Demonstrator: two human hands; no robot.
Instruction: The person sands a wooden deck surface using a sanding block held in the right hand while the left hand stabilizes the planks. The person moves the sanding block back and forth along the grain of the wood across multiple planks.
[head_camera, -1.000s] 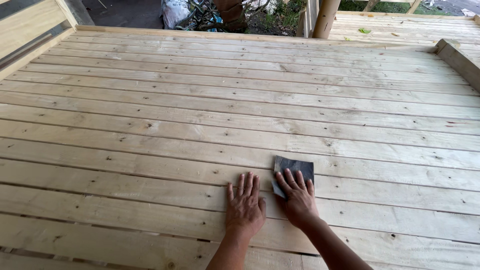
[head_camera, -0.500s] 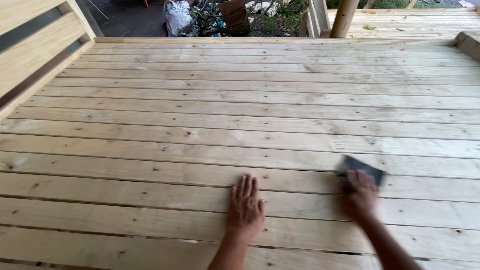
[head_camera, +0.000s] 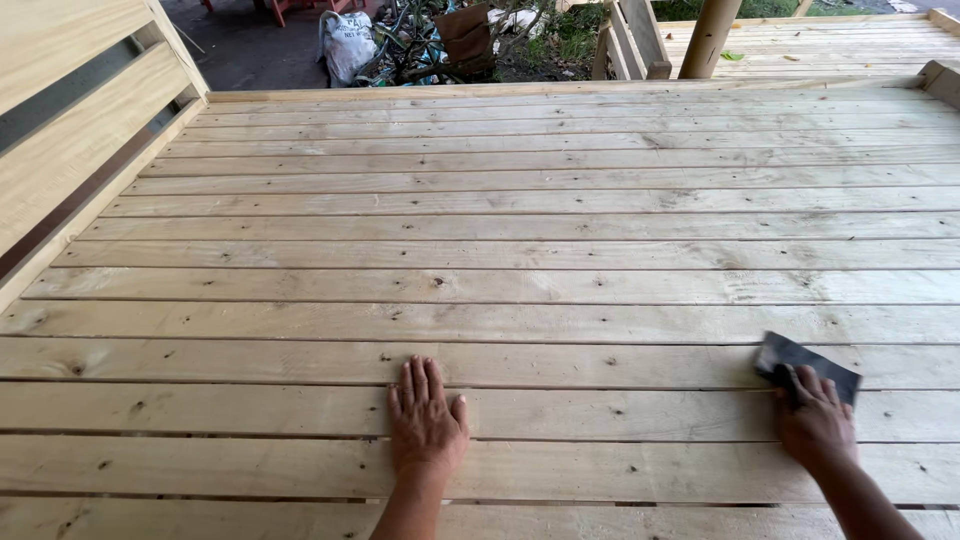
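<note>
Pale pine planks make up the deck floor (head_camera: 520, 230) that spreads ahead of both hands, its boards running side to side with dark knots and narrow gaps between them. Beyond the far edge, well ahead of the hands, a white sack (head_camera: 347, 42) sits among plants, and a round wooden post (head_camera: 708, 38) rises ahead of the right hand. A plank wall (head_camera: 70, 130) runs along the left side, well apart from the left hand. The left hand (head_camera: 427, 420) lies open and flat on a board, fingers together, bearing weight. Well to its right, the right hand (head_camera: 815, 420) presses open-palmed on a dark sheet of sandpaper (head_camera: 790, 360), whose far corner shows just ahead of the fingertips. As a judgement, sanding here goes best with strokes along the grain, even pressure through the flat fingers so the sheet does not curl or skid, and care at the knots and board gaps where an edge could catch.
</note>
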